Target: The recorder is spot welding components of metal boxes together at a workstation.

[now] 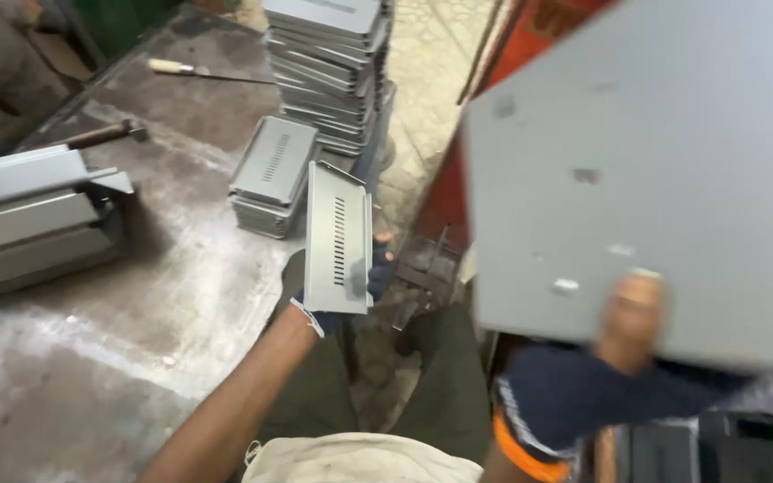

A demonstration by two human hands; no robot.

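- Grey sheet metal is everywhere here: the left hand, in a dark blue glove with the fingertips cut off, grips a small folded panel with a row of vent slots down its middle.
- The panel stands nearly upright, its flat slotted face turned toward the camera, over the edge of the workbench; the gloved fingers wrap round its lower right edge (a bare fingertip shows at the right rim), closed on the metal.
- The right hand, also in a dark glove with an orange cuff, holds up a large plain grey sheet close to the camera. It is blurred; a bare thumb presses on the sheet's lower face, and the other fingers are behind it, so I cannot tell how they lie.
- Just behind the small panel, a short pile of the same slotted panels lies flat on the bench, and behind that a tall stack rises near the bench's far edge.
- On the bench's left side rest long grey folded sections.
- Farther back lie a hammer and a tool with a pale handle.
- The bench top is worn, stained steel.
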